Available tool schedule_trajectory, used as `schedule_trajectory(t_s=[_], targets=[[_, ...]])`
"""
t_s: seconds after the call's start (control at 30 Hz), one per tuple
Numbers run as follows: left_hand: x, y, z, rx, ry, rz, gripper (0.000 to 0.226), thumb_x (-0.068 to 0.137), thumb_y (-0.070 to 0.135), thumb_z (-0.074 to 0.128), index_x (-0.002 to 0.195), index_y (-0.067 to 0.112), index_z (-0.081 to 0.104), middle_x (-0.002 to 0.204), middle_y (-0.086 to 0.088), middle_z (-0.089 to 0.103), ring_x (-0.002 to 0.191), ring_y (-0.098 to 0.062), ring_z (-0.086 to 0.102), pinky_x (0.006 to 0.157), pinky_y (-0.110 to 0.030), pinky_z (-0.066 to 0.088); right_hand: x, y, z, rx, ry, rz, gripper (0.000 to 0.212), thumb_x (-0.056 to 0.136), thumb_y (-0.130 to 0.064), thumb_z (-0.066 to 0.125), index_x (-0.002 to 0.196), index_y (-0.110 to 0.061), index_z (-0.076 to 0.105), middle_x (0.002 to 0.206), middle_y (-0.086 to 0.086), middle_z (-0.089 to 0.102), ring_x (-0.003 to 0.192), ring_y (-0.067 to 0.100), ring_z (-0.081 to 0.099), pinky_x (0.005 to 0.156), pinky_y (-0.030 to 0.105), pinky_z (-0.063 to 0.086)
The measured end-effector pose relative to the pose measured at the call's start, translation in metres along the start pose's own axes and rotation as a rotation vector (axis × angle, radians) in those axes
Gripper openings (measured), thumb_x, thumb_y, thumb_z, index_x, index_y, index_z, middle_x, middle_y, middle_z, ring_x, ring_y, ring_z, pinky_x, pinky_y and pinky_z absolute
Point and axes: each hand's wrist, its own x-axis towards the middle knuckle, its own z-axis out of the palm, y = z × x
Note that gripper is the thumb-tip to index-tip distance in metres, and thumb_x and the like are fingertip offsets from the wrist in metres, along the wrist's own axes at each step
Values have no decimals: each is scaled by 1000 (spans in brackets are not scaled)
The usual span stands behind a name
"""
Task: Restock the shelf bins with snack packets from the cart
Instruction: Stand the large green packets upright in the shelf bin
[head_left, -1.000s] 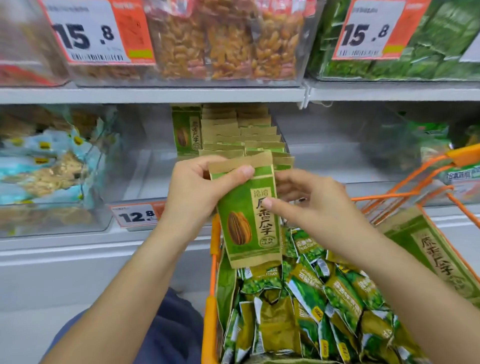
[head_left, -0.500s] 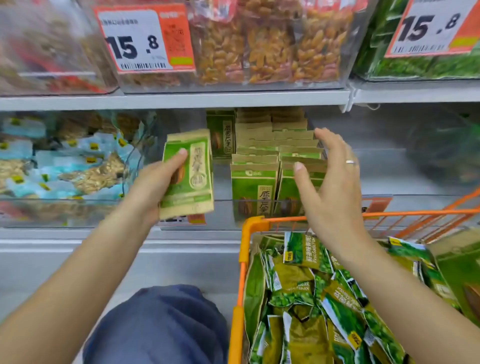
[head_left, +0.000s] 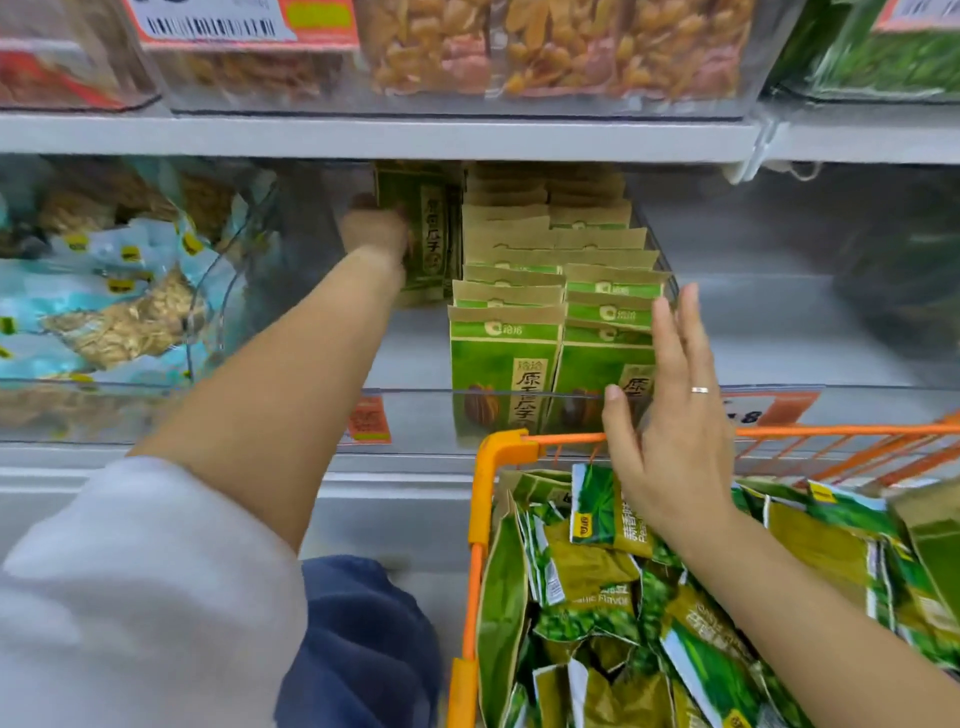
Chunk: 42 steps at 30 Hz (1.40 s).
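Note:
My left hand (head_left: 373, 228) reaches deep into the clear shelf bin (head_left: 415, 415) and holds a green and brown seed packet (head_left: 427, 234) upright at the back left, beside two rows of the same packets (head_left: 550, 291). My right hand (head_left: 670, 415) is flat with straight fingers, its fingertips against the right side of the front packets and the bin's front wall. The orange cart (head_left: 485, 488) below holds several green snack packets (head_left: 623, 597).
A neighbouring bin at left holds light blue nut packets (head_left: 114, 291). The upper shelf (head_left: 415, 135) carries clear bins of nuts and a price tag. The bin's left half and the shelf space at right look mostly bare. A blue-clad knee (head_left: 363, 639) is below.
My left hand has carried the packet from in front of the bin to its back left. My right hand has dropped slightly beside the front packets. The camera has moved closer.

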Motion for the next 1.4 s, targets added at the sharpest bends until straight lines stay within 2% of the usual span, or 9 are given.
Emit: schedule_trajectory(t_s=[0.07, 0.2, 0.3, 0.4, 0.53, 0.67, 1.03, 1.17, 1.4], targets=[[3, -9, 6, 155, 61, 60, 34, 98, 20, 51, 128, 3, 54, 128, -14, 60, 121, -28, 55, 88, -31, 44, 0, 0, 1, -14, 9, 11, 68, 93, -27, 44, 150, -26, 7, 159, 3, 11, 101, 33, 62, 61, 23, 32], [1, -34, 18, 286, -42, 79, 50, 93, 24, 61, 132, 2, 39, 130, -16, 55, 120, -33, 53, 93, -36, 44, 1, -3, 2, -30, 22, 11, 67, 93, -27, 43, 150, -25, 8, 158, 2, 12, 98, 32, 63, 62, 23, 32], [0, -36, 16, 196, -195, 35, 66, 85, 5, 65, 139, 0, 28, 132, -19, 49, 121, -34, 50, 92, -38, 45, 2, -3, 2, -27, 33, 1, 68, 93, -25, 44, 150, -24, 9, 158, 4, 13, 115, 29, 56, 63, 24, 33], [-2, -37, 14, 337, -272, 42, 86, 81, 0, 69, 148, 0, 15, 142, -19, 43, 129, -34, 43, 103, -39, 41, 1, -2, 2, -19, 36, -5, 68, 92, -25, 44, 151, -24, 10, 159, 4, 13, 129, 24, 43, 63, 24, 35], [-4, -40, 16, 503, -143, 100, 64, 90, 1, 57, 145, 0, 26, 140, -22, 45, 128, -37, 45, 102, -37, 37, 1, -2, 3, -13, 41, -12, 68, 92, -25, 44, 150, -24, 11, 159, 4, 14, 133, 20, 36, 64, 24, 37], [7, -40, 15, 538, -107, 139, 56, 84, 14, 69, 130, 2, 41, 134, -18, 49, 123, -36, 50, 99, -39, 41, 1, -1, 3, -10, 43, -12, 68, 91, -23, 46, 150, -23, 12, 158, 6, 15, 131, 20, 36, 66, 26, 39], [4, -35, 22, 447, 26, 267, 47, 92, 13, 56, 131, 1, 33, 127, -23, 54, 115, -40, 54, 88, -43, 43, 2, -1, 4, -14, 43, -22, 68, 90, -19, 49, 149, -21, 16, 158, 10, 17, 128, 22, 40, 63, 27, 39], [1, -36, 28, 369, -58, 158, 41, 100, 13, 39, 137, -2, 31, 137, -25, 45, 125, -40, 46, 101, -43, 38, 1, 0, 4, -17, 37, -19, 70, 90, -19, 50, 150, -23, 14, 158, 7, 15, 125, 26, 48, 62, 26, 36], [8, -45, 29, 260, -168, 127, 58, 93, 16, 54, 142, 4, 25, 136, -20, 49, 123, -36, 49, 97, -38, 39, 2, 0, 3, -14, 39, -22, 68, 90, -19, 49, 149, -22, 15, 158, 10, 17, 125, 25, 47, 62, 25, 36]])
